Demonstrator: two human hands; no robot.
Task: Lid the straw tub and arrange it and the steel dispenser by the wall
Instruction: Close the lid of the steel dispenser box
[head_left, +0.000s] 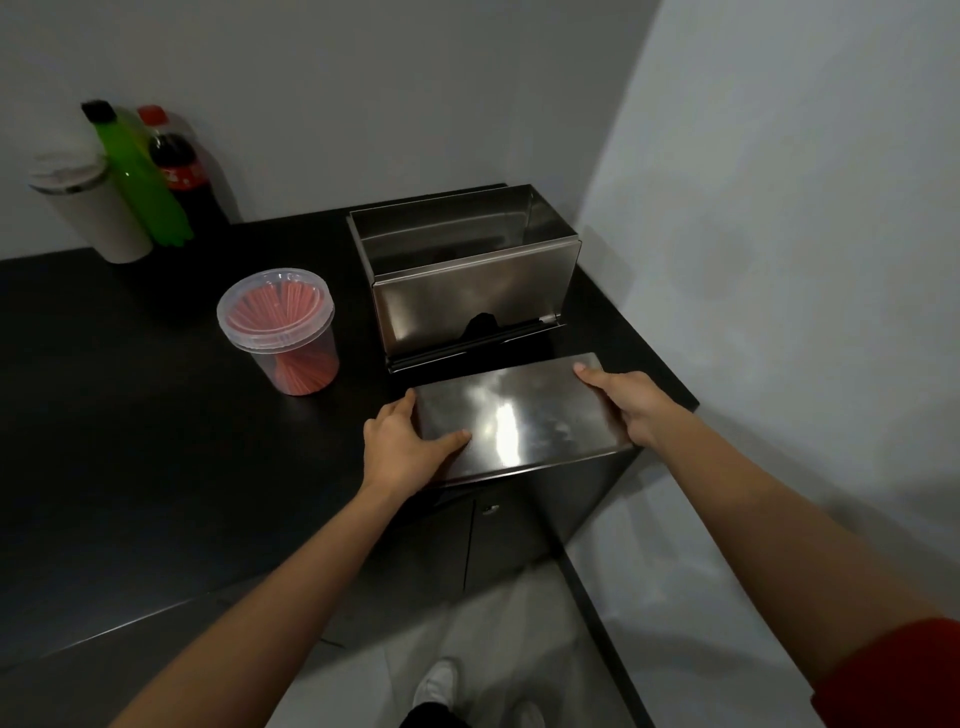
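Note:
A steel dispenser (467, 275) stands open-topped on the black counter (130, 415), close to the back wall and the right wall. Its flat steel lid (519, 415) lies at the counter's front edge, just in front of the dispenser. My left hand (402, 441) grips the lid's left end and my right hand (628, 405) grips its right end. To the left of the dispenser stands the clear plastic straw tub (283, 332), full of red straws, with its clear lid sitting on top.
At the back left by the wall stand a white tumbler (91, 208), a green bottle (137, 176) and a cola bottle (182, 166). Cabinet doors (467, 540) are below the counter edge. The right wall runs close past the counter's end.

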